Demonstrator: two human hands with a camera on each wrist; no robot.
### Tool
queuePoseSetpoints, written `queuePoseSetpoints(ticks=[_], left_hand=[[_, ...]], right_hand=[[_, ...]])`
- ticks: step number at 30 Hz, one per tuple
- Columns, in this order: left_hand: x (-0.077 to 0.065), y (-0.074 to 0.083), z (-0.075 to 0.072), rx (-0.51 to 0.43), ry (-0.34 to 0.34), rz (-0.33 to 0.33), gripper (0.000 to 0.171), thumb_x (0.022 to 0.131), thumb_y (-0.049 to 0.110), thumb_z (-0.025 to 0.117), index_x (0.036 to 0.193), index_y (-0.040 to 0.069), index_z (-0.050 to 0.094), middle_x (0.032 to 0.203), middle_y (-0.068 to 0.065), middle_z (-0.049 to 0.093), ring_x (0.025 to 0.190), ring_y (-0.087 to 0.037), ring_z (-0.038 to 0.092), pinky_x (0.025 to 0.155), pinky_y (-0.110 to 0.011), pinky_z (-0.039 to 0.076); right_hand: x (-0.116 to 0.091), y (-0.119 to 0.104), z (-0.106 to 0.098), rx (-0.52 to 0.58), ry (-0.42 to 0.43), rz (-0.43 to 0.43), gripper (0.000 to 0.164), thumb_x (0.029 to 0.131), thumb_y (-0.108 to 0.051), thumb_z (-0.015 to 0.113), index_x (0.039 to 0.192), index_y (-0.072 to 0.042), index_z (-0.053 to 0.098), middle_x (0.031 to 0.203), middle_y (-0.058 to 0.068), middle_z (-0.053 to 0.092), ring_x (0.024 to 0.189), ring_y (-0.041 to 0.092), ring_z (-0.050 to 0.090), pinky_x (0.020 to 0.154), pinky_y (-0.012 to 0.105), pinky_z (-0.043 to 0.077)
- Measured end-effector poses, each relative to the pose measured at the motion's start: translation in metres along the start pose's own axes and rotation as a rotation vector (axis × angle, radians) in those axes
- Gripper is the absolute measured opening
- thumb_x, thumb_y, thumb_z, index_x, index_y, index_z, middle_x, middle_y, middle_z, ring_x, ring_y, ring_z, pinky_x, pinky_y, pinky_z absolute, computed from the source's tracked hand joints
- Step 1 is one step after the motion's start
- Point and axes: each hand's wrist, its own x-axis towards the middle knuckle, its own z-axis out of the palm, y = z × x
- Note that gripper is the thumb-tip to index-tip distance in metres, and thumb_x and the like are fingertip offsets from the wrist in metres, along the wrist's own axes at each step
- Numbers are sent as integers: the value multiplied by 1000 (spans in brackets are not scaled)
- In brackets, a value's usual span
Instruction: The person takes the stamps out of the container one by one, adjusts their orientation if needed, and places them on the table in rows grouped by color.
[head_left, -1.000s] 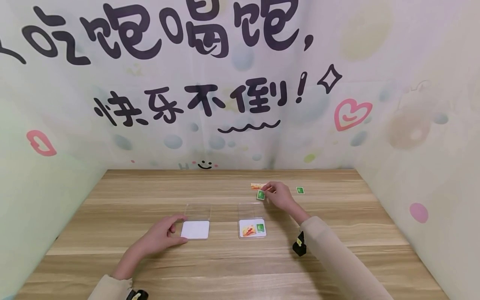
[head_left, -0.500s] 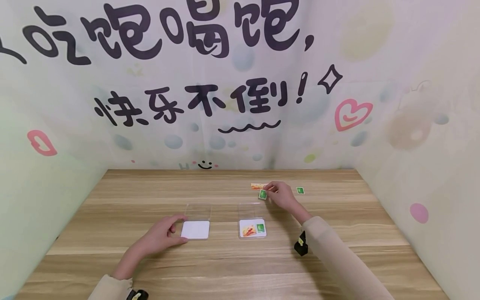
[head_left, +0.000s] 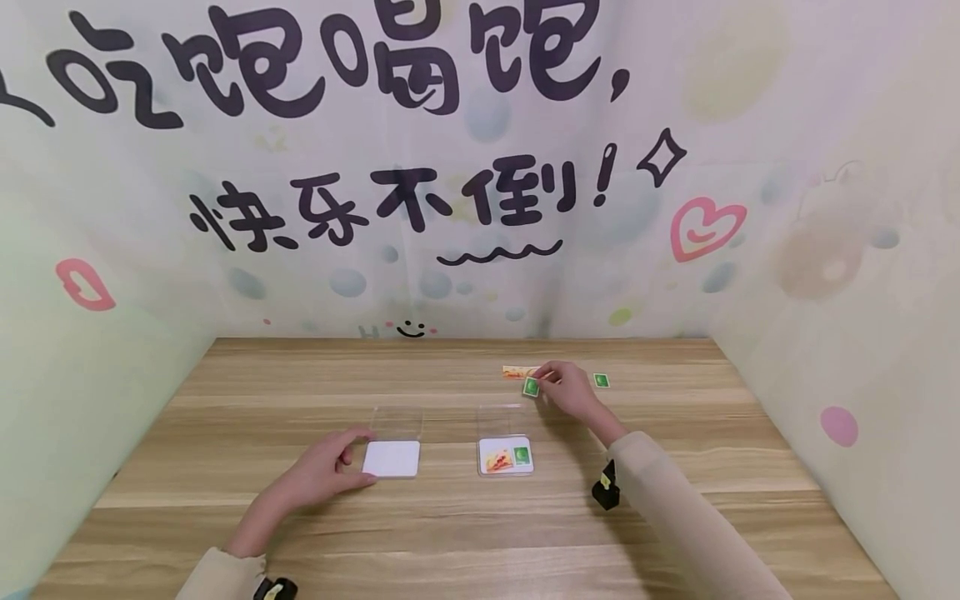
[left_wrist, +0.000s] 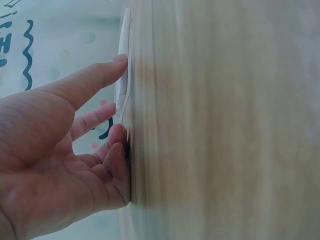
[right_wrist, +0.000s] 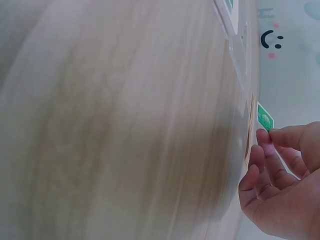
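My left hand (head_left: 322, 471) holds the left side of an open case with a white base (head_left: 392, 459) and a clear raised lid (head_left: 397, 422). Its thumb and a finger are at two corners; in the left wrist view the thumb meets the case's edge (left_wrist: 125, 37). Farther back, my right hand (head_left: 567, 389) pinches a small green sticker with a white border (head_left: 531, 387) between thumb and finger. The right wrist view shows this sticker (right_wrist: 265, 118) raised off the table by one edge. An orange printed strip (head_left: 514, 372) lies behind the right hand, partly covered by it.
A second open case (head_left: 484, 447) stands right of the first, bearing an orange picture (head_left: 498, 460) and a green sticker (head_left: 521, 456). Another green sticker (head_left: 602, 380) lies at the back right. A printed curtain (head_left: 300, 292) and side walls bound the wooden table (head_left: 450, 542).
The right hand has shifted slightly to the right, carrying the green sticker, which has turned a little more upright. The left hand and both cases stay in place.
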Motion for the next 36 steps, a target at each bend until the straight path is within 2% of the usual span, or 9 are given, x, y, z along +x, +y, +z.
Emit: queuePoseSetpoints(ticks=[6, 12, 25, 32, 36], left_hand=[[1, 0, 0, 1, -6, -12, 57, 88, 19, 87, 133, -5, 61, 84, -2, 48, 68, -6, 39, 62, -24, 35], [2, -2, 0, -9, -11, 2, 57, 88, 20, 86, 133, -5, 61, 84, -2, 48, 68, -6, 39, 62, -24, 35], [1, -2, -1, -8, -2, 29, 56, 88, 15, 86, 131, -8, 60, 83, -3, 47, 67, -5, 37, 60, -25, 33], [0, 0, 0, -9, -6, 7, 56, 88, 17, 87, 132, -7, 60, 83, -2, 47, 67, -5, 38, 61, -24, 34], [0, -1, -1, 0, -7, 18, 56, 88, 16, 86, 132, -8, 60, 83, -2, 47, 67, -5, 37, 61, -25, 34]], right_hand=[[1, 1, -3, -15, -3, 17, 13, 102, -4, 65, 108, 1, 74, 102, 14, 71, 87, 23, 60, 67, 28, 47], [0, 4, -5, -22, 3, 9, 12, 102, -5, 66, 108, 1, 74, 102, 16, 71, 87, 23, 62, 66, 28, 47], [1, 8, -7, -21, 8, 4, 12, 101, -4, 65, 107, 2, 74, 99, 15, 71, 85, 23, 61, 65, 28, 46], [2, 11, -10, -12, 18, 3, 13, 101, -3, 64, 108, 2, 74, 99, 16, 72, 86, 23, 63, 66, 27, 47], [2, 14, -12, -2, 12, 14, 14, 102, -4, 64, 110, 2, 73, 98, 16, 72, 84, 22, 62, 65, 27, 47]])
